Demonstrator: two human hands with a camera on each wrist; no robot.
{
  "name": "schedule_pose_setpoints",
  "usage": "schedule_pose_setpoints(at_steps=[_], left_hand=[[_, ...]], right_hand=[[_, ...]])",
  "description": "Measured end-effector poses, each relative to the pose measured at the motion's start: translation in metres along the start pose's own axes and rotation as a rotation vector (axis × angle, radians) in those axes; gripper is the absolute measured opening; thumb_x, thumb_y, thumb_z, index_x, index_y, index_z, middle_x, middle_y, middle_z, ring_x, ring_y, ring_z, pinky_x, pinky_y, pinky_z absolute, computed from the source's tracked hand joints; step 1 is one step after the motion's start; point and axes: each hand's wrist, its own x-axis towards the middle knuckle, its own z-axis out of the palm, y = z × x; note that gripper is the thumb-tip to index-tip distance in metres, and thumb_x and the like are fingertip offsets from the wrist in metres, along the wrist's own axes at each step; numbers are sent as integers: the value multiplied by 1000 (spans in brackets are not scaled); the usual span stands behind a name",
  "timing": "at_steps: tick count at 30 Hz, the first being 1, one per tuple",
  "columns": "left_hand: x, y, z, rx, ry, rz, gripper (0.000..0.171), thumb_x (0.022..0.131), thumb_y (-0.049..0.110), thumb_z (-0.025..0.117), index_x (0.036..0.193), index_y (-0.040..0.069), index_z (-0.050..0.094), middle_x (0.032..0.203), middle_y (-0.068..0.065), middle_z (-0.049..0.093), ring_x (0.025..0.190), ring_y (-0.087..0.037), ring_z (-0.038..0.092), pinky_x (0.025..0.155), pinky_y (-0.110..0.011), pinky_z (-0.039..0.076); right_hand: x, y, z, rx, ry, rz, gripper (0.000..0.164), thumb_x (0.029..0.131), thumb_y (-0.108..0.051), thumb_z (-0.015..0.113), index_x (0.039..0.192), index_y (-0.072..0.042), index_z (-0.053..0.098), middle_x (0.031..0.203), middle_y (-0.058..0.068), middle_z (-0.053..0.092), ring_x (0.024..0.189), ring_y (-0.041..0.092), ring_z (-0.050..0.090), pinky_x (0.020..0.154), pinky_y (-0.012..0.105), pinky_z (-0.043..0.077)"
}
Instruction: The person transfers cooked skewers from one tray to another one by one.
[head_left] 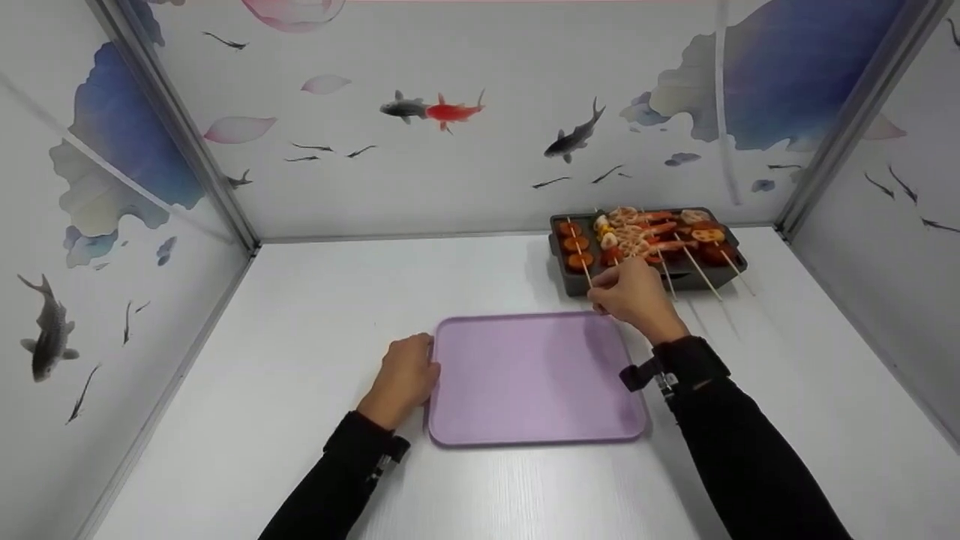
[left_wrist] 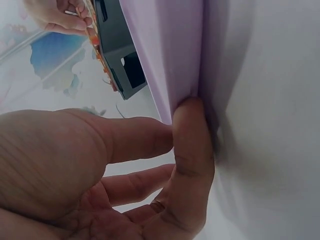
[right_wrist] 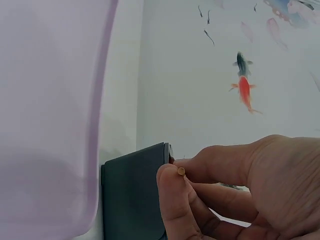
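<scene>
The left hand (head_left: 401,379) grips the left edge of a lilac rectangular tray (head_left: 517,382). In the left wrist view its thumb lies against the rim and a finger curls at the tray's underside. My right hand (head_left: 637,296) pinches the bare stick end of a skewer of round orange slices (head_left: 576,244). This skewer is the leftmost on a dark grey grill box (head_left: 574,286). From the right wrist, the stick's tip (right_wrist: 181,171) shows between thumb and finger, while the food is hidden behind the hand.
More skewers lie across the box, with shrimp (head_left: 667,245), curled pale pieces (head_left: 628,219) and lotus root slices (head_left: 707,235); several sticks overhang its front. The white table (head_left: 300,330) is bounded by printed panels (head_left: 465,172) at the back and sides.
</scene>
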Motion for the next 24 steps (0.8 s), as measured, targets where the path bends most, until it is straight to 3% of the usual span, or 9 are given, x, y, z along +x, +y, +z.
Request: schedule_pose_setpoints(at_steps=[8, 12, 18, 24], left_hand=[[-2, -1, 3, 3, -6, -47, 32, 88, 9, 57, 119, -2, 61, 113, -18, 65, 96, -23, 63, 83, -37, 54], [-2, 0, 2, 2, -17, -67, 31, 90, 10, 56, 119, -1, 61, 115, -17, 65, 95, -22, 62, 82, -36, 53], [-1, 2, -1, -12, -31, -72, 31, 90, 9, 56, 119, -1, 60, 112, -17, 65, 86, -21, 62, 70, -30, 53], [0, 2, -2, 20, -21, -40, 26, 89, 9, 57, 112, -1, 64, 104, -14, 67, 89, -22, 63, 74, -33, 54]], right_hand=[[1, 1, 7, 123, -66, 13, 21, 83, -16, 68, 99, -4, 72, 82, 11, 73, 68, 18, 70, 59, 29, 56], [0, 3, 11, 198, -68, 11, 20, 82, -13, 69, 98, -2, 71, 82, 14, 72, 68, 19, 71, 60, 29, 57], [-2, 5, 14, 264, -46, 35, 21, 82, -14, 71, 98, -1, 71, 84, 15, 72, 69, 20, 70, 60, 29, 57], [-5, 7, 15, 333, -53, 39, 21, 83, -14, 70, 101, -3, 70, 94, 18, 71, 74, 23, 71, 63, 31, 58]])
